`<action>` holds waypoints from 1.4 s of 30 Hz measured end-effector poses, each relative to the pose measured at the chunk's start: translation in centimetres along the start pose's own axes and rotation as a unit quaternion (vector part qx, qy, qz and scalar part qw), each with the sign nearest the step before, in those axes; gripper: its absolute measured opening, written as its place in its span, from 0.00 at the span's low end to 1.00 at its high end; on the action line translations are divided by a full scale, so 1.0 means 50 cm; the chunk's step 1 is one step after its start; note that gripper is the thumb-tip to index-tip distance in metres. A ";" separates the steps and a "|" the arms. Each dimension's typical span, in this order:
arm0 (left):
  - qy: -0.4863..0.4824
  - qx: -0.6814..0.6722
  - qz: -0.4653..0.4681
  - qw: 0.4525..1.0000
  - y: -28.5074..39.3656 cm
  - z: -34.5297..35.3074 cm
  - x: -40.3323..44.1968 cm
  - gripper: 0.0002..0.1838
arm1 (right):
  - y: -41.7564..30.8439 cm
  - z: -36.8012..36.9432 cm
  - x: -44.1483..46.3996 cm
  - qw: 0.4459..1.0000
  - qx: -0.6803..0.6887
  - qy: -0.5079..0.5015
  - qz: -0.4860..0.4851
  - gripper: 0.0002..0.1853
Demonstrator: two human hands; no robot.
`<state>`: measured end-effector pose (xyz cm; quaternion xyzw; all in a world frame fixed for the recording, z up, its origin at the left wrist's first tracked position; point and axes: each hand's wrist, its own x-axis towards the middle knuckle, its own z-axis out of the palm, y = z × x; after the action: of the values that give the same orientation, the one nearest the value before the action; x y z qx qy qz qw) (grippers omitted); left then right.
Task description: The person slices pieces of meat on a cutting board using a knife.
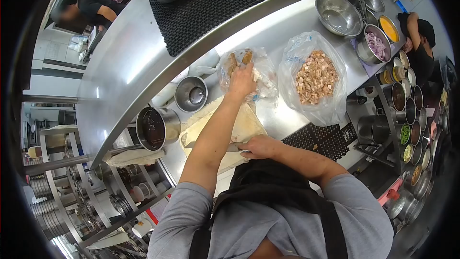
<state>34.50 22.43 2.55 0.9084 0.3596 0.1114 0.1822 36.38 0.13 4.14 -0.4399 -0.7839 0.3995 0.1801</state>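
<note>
My left hand (243, 80) reaches into an open plastic bag (267, 86) that holds brown pieces of food (247, 57). Its fingertips are at those pieces, and whether they grip one is too small to tell. My right hand (261, 147) is wrapped round the handle of a knife (233, 147). The blade points left over a pale cutting board (249, 122) and passes partly behind my left forearm. Right of the first bag, a larger clear bag (291, 57) lies open with chopped, pinkish-brown pieces (316, 77) in it.
Left of the board stand a metal bowl (191, 94) and a pot of dark liquid (152, 128). Metal bowls (339, 14) and sliced onion (375, 44) are at the back right. A raised metal shelf (120, 62) curves overhead. Two other people (420, 43) are at the far sides.
</note>
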 end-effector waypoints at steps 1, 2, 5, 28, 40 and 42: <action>0.000 -0.009 0.000 1.000 -0.007 0.000 -0.003 0.32 | -0.008 -0.010 -0.001 1.000 0.009 -0.013 0.019 0.16; -0.001 -0.017 0.000 1.000 -0.014 0.001 -0.007 0.34 | -0.008 -0.007 -0.001 1.000 0.007 -0.015 0.019 0.16; 0.011 -0.058 0.002 0.998 -0.006 -0.024 -0.022 0.37 | -0.003 0.005 -0.002 1.000 0.006 -0.012 0.021 0.15; 0.085 -0.358 -0.284 0.885 -0.153 -0.102 -0.384 0.16 | -0.027 -0.015 0.021 0.997 -0.051 -0.059 0.003 0.16; -0.006 0.014 -0.173 0.985 -0.166 -0.023 -0.409 0.21 | -0.027 -0.006 0.020 0.995 -0.081 -0.057 -0.008 0.15; -0.009 0.023 -0.187 0.982 -0.166 -0.016 -0.408 0.19 | -0.029 -0.004 0.018 0.995 -0.080 -0.057 -0.008 0.15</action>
<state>14.54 14.08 -1.56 0.8301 0.5237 0.0589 0.1821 35.22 0.54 5.36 -0.4234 -0.8257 0.3583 0.1029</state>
